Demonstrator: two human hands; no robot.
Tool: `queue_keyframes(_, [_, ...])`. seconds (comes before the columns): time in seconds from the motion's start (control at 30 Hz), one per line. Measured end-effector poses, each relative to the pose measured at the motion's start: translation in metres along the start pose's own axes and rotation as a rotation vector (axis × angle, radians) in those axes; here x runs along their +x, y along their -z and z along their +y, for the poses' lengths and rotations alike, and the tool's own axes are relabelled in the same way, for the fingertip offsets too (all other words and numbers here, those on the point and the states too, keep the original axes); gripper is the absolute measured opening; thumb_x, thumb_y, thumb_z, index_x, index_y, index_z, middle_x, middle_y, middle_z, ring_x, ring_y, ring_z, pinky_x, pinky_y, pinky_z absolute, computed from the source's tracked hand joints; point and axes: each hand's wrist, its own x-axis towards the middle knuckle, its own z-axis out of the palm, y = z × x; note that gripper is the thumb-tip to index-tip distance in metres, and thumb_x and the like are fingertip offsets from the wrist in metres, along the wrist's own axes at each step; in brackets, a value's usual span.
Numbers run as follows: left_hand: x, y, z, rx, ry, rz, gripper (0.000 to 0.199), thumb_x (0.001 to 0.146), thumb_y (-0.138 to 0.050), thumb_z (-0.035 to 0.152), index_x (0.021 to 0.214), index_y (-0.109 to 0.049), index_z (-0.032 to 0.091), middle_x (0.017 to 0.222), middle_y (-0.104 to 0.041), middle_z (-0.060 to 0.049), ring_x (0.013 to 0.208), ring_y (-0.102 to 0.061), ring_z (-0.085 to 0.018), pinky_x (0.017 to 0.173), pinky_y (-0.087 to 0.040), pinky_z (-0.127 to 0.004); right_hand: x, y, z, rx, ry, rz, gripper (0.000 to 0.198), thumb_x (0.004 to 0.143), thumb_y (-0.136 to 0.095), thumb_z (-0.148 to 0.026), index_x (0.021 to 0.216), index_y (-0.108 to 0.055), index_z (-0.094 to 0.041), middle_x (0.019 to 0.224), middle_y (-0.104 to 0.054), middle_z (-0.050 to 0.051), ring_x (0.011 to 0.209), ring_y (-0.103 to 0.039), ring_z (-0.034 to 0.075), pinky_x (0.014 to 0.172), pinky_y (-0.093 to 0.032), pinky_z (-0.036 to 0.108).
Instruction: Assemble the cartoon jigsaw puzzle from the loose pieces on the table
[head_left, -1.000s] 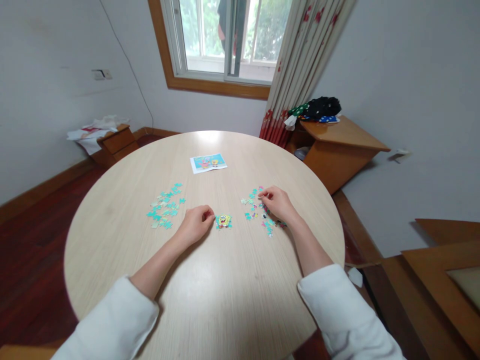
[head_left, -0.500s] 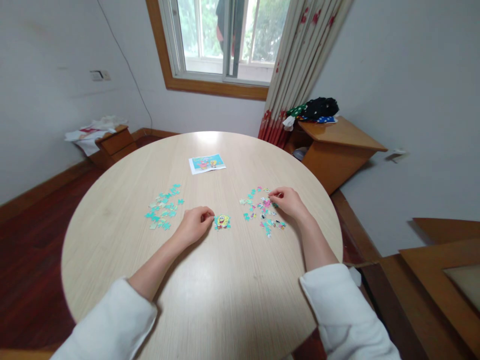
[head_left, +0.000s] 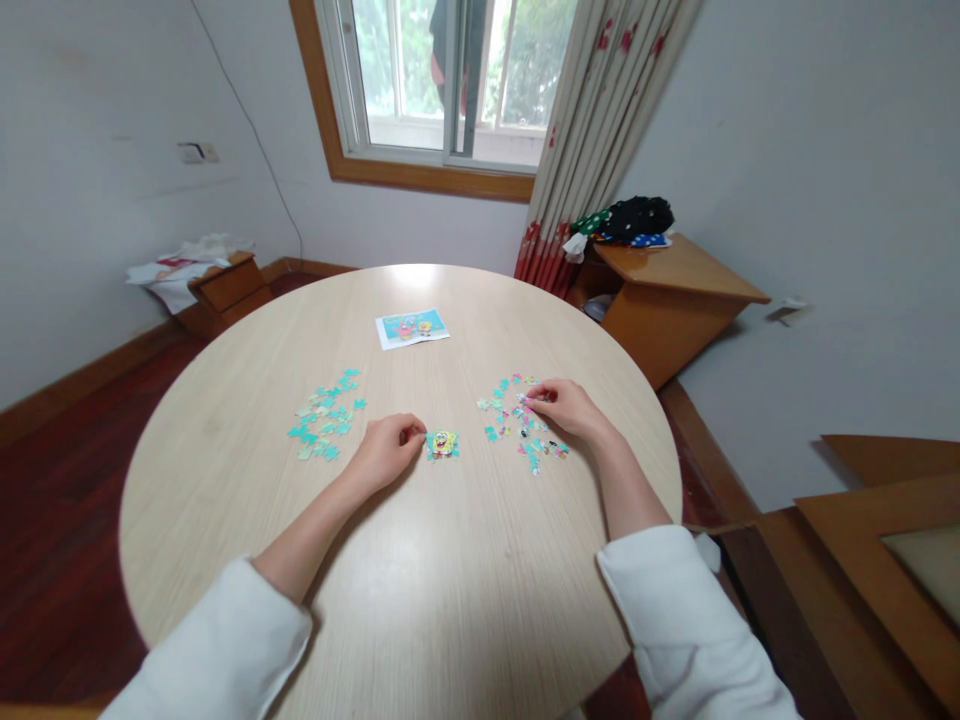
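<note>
A small joined patch of jigsaw puzzle, with a yellow cartoon face on teal, lies on the table in front of me. My left hand is curled beside it, thumb and forefinger pinched at its left edge. Loose puzzle pieces in teal, pink and white are scattered to the right. Over their upper part is my right hand, thumb and forefinger closed at a small whitish puzzle piece. Its palm side and other fingertips are partly hidden.
Another group of teal and pale pieces lies to the left on the round wooden table. Farther back is a printed picture sheet. Beyond the table stand a wooden cabinet with cloths on top and a curtain.
My right hand has shifted slightly left over the loose pieces, and its fingertips now cover some of the pink ones. My left hand stays at the joined patch.
</note>
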Motion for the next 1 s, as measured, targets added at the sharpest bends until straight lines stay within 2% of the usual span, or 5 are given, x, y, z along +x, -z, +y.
queue_keyframes(0.23, [0.001, -0.001, -0.004, 0.003, -0.012, -0.003, 0.019, 0.076, -0.049, 0.023, 0.078, -0.066, 0.014, 0.064, -0.061, -0.003, 0.060, -0.053, -0.014, 0.060, -0.037, -0.025, 0.001, 0.011, 0.013, 0.016, -0.046, 0.116, 0.019, 0.068, -0.060, -0.027, 0.077, -0.070, -0.013, 0.069, -0.065, 0.005, 0.061, -0.053, 0.013, 0.059, -0.039, 0.026])
queue_keyframes(0.43, [0.001, -0.002, -0.007, -0.003, -0.025, 0.003, 0.019, 0.075, -0.049, 0.023, 0.078, -0.066, 0.015, 0.063, -0.061, -0.002, 0.059, -0.053, -0.014, 0.059, -0.038, -0.025, -0.005, 0.032, 0.034, 0.059, -0.138, 0.079, 0.023, 0.061, -0.066, -0.030, 0.075, -0.068, -0.012, 0.066, -0.063, 0.004, 0.059, -0.052, 0.013, 0.057, -0.038, 0.026])
queue_keyframes(0.57, [0.001, -0.001, -0.007, -0.009, -0.032, 0.006, 0.019, 0.075, -0.049, 0.023, 0.078, -0.065, 0.015, 0.063, -0.062, -0.001, 0.059, -0.053, -0.013, 0.059, -0.038, -0.025, -0.004, 0.029, 0.035, 0.082, -0.134, 0.091, 0.027, 0.062, -0.066, -0.031, 0.081, -0.068, -0.012, 0.067, -0.063, 0.004, 0.061, -0.053, 0.013, 0.058, -0.039, 0.025])
queue_keyframes(0.73, [0.001, -0.001, -0.006, -0.010, -0.020, 0.000, 0.019, 0.075, -0.049, 0.024, 0.078, -0.066, 0.015, 0.063, -0.062, -0.002, 0.059, -0.053, -0.014, 0.059, -0.038, -0.025, -0.002, 0.024, 0.031, 0.048, -0.116, 0.087, 0.020, 0.065, -0.062, -0.028, 0.078, -0.070, -0.013, 0.070, -0.066, 0.005, 0.065, -0.055, 0.014, 0.063, -0.041, 0.026])
queue_keyframes(1.0, [0.001, -0.001, -0.005, -0.014, -0.032, 0.000, 0.019, 0.075, -0.049, 0.024, 0.077, -0.065, 0.015, 0.063, -0.062, -0.002, 0.059, -0.053, -0.014, 0.059, -0.039, -0.025, 0.000, 0.022, 0.030, 0.054, -0.103, 0.051, 0.020, 0.063, -0.065, -0.028, 0.076, -0.069, -0.012, 0.067, -0.064, 0.004, 0.061, -0.053, 0.013, 0.059, -0.040, 0.025])
